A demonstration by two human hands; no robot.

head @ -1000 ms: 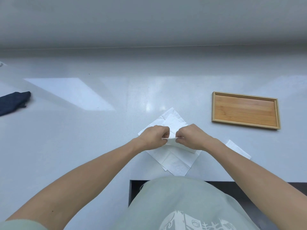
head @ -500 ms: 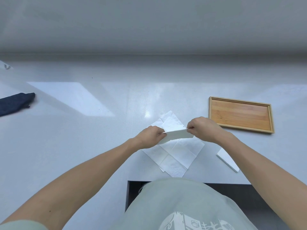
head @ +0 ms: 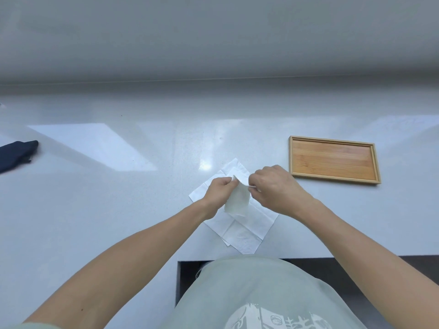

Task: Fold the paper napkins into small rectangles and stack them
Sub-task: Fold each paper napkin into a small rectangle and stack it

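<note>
Left hand (head: 219,189) and right hand (head: 275,188) each pinch top corner of folded napkin (head: 237,200); napkin hangs above unfolded napkin pile (head: 242,230) on desk (head: 118,210), long axis near vertical, tilted lower-left.

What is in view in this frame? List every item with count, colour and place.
folded napkin: one, white, held in the air between both hands, above the pile
unfolded napkins: overlapping pile, count unclear, white, flat on the table near its front edge
wooden tray: one, light brown, empty, on the table right of the pile
dark cloth: one, navy, far left edge of the table
table: one, white, glossy
left hand: pinching the folded napkin
right hand: pinching the folded napkin
</note>
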